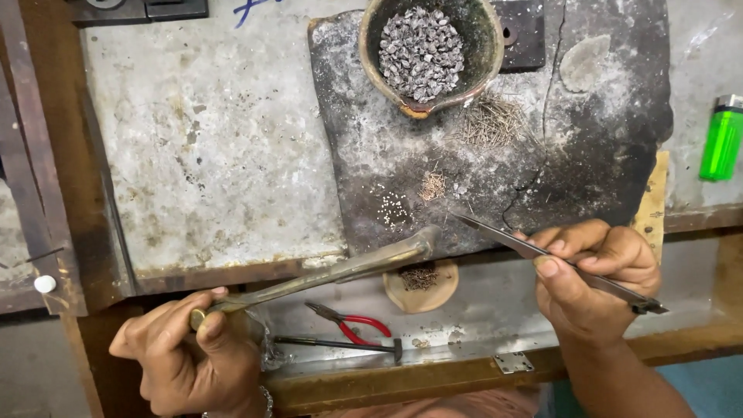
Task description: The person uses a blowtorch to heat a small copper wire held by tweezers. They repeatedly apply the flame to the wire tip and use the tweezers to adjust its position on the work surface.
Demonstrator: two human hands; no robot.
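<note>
The brass blowpipe (pixel 333 272) lies slantwise over the front edge of the worktop (pixel 209 147), its bent tip resting at the near edge of the dark charred slab (pixel 387 155). The left hand (pixel 186 356) has its grip closed around the pipe's lower end, thumb and fingers wrapped over it. The right hand (pixel 592 279) pinches a pair of long steel tweezers (pixel 542 251), fingers closed on the shaft; the points reach toward the slab's near edge, just beside the pipe tip but apart from it.

On the slab, near the tweezer points, sit a small cluster of pale beads (pixel 393 207) and a little heap of fine wire bits (pixel 432 186). Farther back lies a looser pile of thin wire pieces (pixel 491 122), and at the slab's far edge stands a clay bowl (pixel 476 66) filled with small grey metal pieces (pixel 420 53).

Below the front edge, in an open tray, lie red-handled pliers (pixel 352 321), a small hammer (pixel 340 344) and a round clay disc (pixel 433 290). A green lighter (pixel 721 139) rests at the right edge.
</note>
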